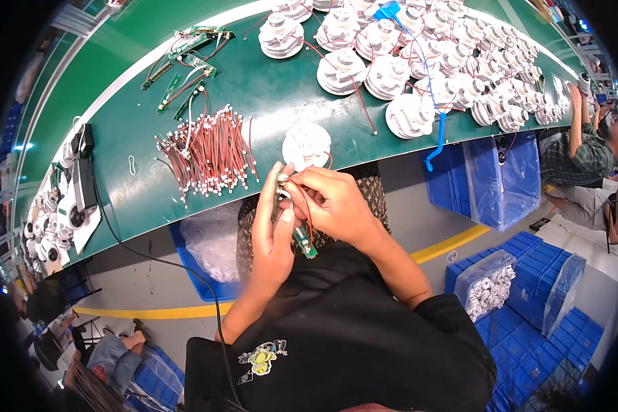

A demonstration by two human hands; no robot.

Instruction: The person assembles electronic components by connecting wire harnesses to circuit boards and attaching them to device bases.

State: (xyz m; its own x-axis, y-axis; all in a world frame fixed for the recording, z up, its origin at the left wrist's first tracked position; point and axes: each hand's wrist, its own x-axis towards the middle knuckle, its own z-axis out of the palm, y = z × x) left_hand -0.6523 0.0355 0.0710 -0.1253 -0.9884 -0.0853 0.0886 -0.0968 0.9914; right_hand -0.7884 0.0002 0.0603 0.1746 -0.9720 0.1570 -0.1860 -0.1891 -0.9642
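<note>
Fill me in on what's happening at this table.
A person's left hand holds a narrow green circuit board just in front of the table's edge. The right hand has its fingers at the board's upper end, beside a red wire; exactly what they pinch is hidden. On the green table lie a heap of red-and-black wires, one white round part straight ahead, more white round parts farther right, and loose boards at the far left.

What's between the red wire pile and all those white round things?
In the head view, one white round part sits there on the green table.
</note>
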